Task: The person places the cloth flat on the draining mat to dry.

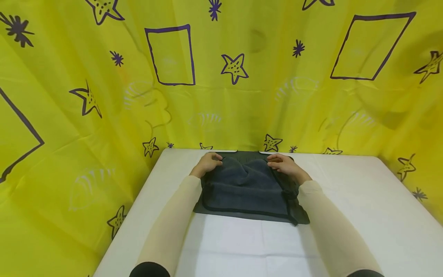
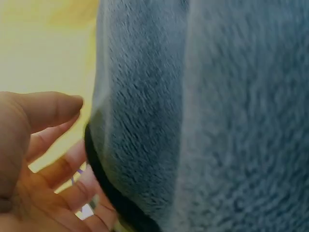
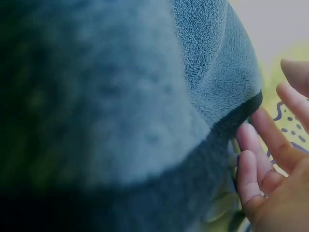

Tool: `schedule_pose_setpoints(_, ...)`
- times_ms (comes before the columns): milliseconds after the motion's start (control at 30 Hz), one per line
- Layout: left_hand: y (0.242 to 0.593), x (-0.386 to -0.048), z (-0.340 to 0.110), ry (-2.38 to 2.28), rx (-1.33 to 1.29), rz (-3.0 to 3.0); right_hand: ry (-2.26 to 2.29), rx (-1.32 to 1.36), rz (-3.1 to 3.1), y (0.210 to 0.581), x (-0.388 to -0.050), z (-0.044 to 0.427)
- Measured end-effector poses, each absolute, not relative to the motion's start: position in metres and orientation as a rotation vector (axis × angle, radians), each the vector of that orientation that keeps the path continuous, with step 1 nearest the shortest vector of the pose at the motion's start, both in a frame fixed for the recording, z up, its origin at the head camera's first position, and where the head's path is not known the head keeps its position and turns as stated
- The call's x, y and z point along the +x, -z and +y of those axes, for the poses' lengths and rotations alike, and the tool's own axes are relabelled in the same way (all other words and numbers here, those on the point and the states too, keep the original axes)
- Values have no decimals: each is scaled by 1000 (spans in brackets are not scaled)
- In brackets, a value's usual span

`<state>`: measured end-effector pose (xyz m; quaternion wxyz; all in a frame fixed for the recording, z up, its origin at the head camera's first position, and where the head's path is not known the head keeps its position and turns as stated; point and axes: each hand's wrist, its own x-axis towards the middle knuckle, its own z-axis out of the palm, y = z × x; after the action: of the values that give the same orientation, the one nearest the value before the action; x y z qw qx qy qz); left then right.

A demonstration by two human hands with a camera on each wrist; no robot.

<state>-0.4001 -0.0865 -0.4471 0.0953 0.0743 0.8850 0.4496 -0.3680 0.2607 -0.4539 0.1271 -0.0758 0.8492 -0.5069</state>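
Note:
A blue-grey plush cloth (image 1: 245, 198) with black edging lies rumpled on a dark flat sheet (image 1: 247, 155), with one fold across its width. My left hand (image 1: 207, 163) is at its far left corner. In the left wrist view the left thumb stands apart from the fingers, which reach behind the cloth's black edge. At the far right corner is my right hand (image 1: 285, 165). The right wrist view shows its fingertips against the edging from behind, its thumb away from the cloth. Neither hand visibly pinches the fabric.
Under everything is a white table (image 1: 242, 246), its far edge just beyond the hands. A yellow curtain (image 1: 221, 104) with purple stars and outlines hangs behind it and along both sides. Dark bunched material (image 1: 290, 194) lies at the cloth's right side, near the right wrist.

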Motion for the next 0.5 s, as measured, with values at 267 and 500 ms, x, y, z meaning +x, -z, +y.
schedule_pose_setpoints(267, 453, -398, -89, -1448, 179, 2598, 1593, -184, 2350, 459, -370, 256)
schedule_pose_setpoints(500, 455, -396, -92, -1452, 138, 2603, 1626, -122, 2307, 460, -369, 257)
